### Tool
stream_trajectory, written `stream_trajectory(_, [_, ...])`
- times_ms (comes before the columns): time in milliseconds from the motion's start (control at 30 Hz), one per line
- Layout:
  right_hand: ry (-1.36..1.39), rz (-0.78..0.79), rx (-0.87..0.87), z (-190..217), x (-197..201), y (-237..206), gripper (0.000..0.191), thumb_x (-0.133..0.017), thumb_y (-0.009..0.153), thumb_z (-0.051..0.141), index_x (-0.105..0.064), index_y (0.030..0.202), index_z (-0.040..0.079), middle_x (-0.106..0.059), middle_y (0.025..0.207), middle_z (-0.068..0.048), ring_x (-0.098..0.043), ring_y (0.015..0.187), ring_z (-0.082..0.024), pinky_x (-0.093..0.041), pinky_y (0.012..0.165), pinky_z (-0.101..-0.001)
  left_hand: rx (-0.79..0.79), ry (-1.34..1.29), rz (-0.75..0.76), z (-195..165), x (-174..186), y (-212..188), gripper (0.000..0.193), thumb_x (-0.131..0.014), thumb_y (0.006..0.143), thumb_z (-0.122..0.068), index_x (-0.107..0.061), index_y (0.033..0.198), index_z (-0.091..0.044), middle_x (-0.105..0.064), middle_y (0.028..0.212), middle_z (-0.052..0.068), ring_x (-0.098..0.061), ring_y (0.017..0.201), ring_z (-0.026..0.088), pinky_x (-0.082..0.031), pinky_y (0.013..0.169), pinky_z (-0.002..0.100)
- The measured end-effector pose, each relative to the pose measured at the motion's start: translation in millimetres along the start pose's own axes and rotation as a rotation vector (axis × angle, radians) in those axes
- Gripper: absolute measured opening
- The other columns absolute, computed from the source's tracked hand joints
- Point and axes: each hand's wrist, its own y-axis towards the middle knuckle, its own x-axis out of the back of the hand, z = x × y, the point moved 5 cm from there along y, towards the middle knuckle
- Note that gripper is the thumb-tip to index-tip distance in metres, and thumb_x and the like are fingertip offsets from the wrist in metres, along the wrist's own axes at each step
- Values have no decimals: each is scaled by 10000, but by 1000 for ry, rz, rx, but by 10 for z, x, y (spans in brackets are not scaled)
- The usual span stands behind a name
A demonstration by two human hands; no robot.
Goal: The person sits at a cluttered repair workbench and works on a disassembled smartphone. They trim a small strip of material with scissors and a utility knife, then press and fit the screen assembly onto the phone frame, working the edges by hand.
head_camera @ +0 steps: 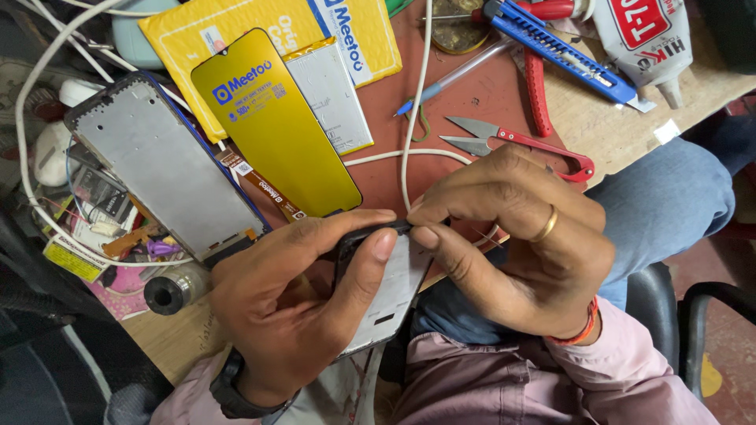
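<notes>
Head view: the left hand [295, 303] cradles a phone frame [386, 295] from below, thumb clamped across its top edge to steady it. The right hand [516, 236] pinches closed at that same edge. Beyond the grip lie red snips [516, 142] and a yellow-filmed screen [276, 122].

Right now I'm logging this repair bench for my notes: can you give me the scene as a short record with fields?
left hand: grips phone frame from below
right hand: fingertips pinch frame's top edge
bench: yellow screen panel, second phone frame, red snips, blue utility knife, blue pen, white cable
</notes>
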Motion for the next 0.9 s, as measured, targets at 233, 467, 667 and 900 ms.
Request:
stream_trajectory(233, [48, 38, -46, -46, 12, 6, 168, -791, 831, -50, -709, 978, -46, -709, 945, -129, -684, 839, -181, -532, 711, -275, -21, 14, -5, -11, 0, -5, 180, -817, 942, -62, -775, 1115, -40, -719, 818, -39, -434, 522, -46, -266, 468, 145])
stream_trajectory(467, [61, 60, -71, -70, 10, 6, 183, -807, 825, -25, -720, 985, -43, -713, 941, -120, -682, 837, -170, -536, 720, -272, -34, 35, 7, -20, -3, 1, 173, -809, 942, -55, -772, 1109, -33, -725, 827, -36, -454, 533, -41, -281, 472, 145])
stream_trajectory(667, [81, 54, -92, -92, 10, 0, 189, -812, 823, -17, -721, 987, -39, -715, 939, -111, -677, 833, -158, -531, 716, -269, -11, 1, 17, -14, -10, 8, 163, -800, 958, -50, -773, 1118, -29, -705, 812, -38, -460, 548, -40, -287, 482, 145])
stream_trajectory(900, [76, 57, -56, -83, 14, -9, 167, -798, 854, -28, -716, 999, -40, -723, 973, -119, -694, 882, -179, -540, 702, -256, 9, 25, 3, -18, 5, 9, 156, -804, 942, -51, -778, 1093, -25, -708, 801, -34, -420, 571, -28, -259, 470, 159])
